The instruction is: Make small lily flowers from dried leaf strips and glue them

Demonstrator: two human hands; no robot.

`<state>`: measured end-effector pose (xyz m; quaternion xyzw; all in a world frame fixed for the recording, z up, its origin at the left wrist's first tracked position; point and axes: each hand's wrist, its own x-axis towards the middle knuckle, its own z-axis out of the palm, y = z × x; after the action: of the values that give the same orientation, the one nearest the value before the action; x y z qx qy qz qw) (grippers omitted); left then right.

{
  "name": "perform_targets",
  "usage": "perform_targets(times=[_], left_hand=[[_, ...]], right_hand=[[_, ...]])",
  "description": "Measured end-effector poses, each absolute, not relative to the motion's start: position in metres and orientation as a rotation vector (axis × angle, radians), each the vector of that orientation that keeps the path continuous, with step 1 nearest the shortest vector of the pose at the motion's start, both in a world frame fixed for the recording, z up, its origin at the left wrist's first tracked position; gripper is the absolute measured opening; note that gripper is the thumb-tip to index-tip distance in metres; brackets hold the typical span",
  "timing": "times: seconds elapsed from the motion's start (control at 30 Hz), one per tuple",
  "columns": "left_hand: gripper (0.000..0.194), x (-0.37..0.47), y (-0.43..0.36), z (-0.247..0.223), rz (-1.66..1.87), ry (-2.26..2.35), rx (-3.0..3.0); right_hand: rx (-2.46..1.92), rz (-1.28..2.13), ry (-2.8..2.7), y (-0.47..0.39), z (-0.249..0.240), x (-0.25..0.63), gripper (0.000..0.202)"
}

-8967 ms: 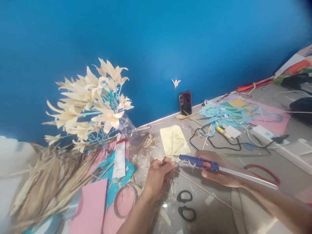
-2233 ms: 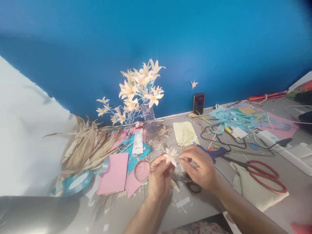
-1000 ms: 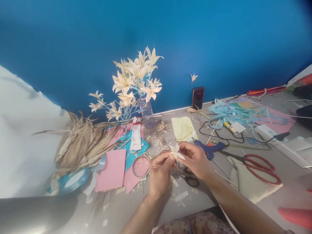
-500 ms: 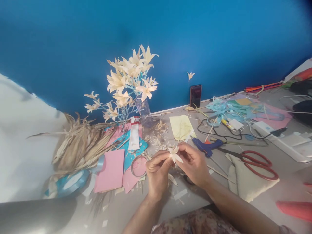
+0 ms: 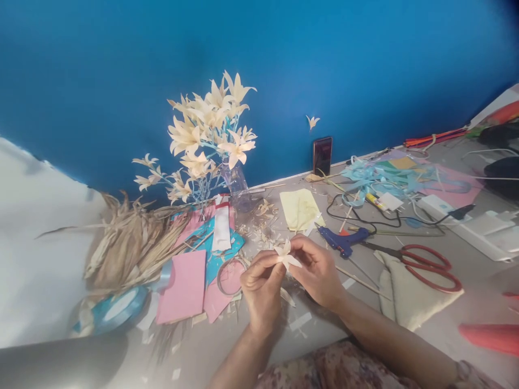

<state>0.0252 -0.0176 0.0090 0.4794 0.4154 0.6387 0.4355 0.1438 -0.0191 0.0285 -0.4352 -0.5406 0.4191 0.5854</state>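
Note:
Between my two hands is a small cream-coloured artificial flower [image 5: 287, 256] with pointed petals, held above the table. My left hand [image 5: 261, 289] pinches it from the left side, thumb and fingertips pressed together. From the right, my right hand [image 5: 318, 273] grips its petals between thumb and fingers. The flower's underside is hidden behind my fingers. Just behind my hands, dry cream scraps [image 5: 263, 235] litter the table. A roll of tape [image 5: 231, 276] lies left of my left hand, and a blue glue gun [image 5: 343, 240] lies beyond my right hand.
A clear vase [image 5: 238, 189] of similar flowers [image 5: 214, 116] stands by the blue wall. Dried husks [image 5: 125, 243] and pink sheets [image 5: 182, 286] lie left. Red-handled scissors [image 5: 432, 267] rest on folded cloth [image 5: 421, 305] at right. A phone [image 5: 323, 156] leans on the wall; cords surround a power strip [image 5: 466, 229].
The view has shifted slightly. Both hands keep hold of the flower, which has tilted a little between the fingers.

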Motion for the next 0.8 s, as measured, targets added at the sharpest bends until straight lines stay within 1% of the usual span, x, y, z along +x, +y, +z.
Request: perform_targets(times=[0.2, 0.37, 0.57, 0.73, 0.8], left_hand=[[0.006, 0.027, -0.015, 0.004, 1.544, 0.953, 0.96], [0.017, 0.029, -0.011, 0.005, 1.443, 0.864, 0.711], [0.018, 0.033, -0.012, 0.011, 1.417, 0.901, 0.688], [0.018, 0.033, -0.018, 0.009, 1.359, 0.925, 0.712], [0.022, 0.031, -0.021, 0.007, 1.354, 0.956, 0.718]], right_hand=[[-1.041, 0.943, -1.293, -0.018, 0.023, 0.14, 0.003], [-1.012, 1.033, -1.279, -0.024, 0.019, 0.147, 0.016], [-1.13, 1.025, -1.386, -0.024, 0.016, 0.151, 0.006], [-1.133, 0.995, -1.361, -0.024, 0.014, 0.153, 0.016], [-1.141, 1.021, -1.304, -0.024, 0.013, 0.154, 0.017]])
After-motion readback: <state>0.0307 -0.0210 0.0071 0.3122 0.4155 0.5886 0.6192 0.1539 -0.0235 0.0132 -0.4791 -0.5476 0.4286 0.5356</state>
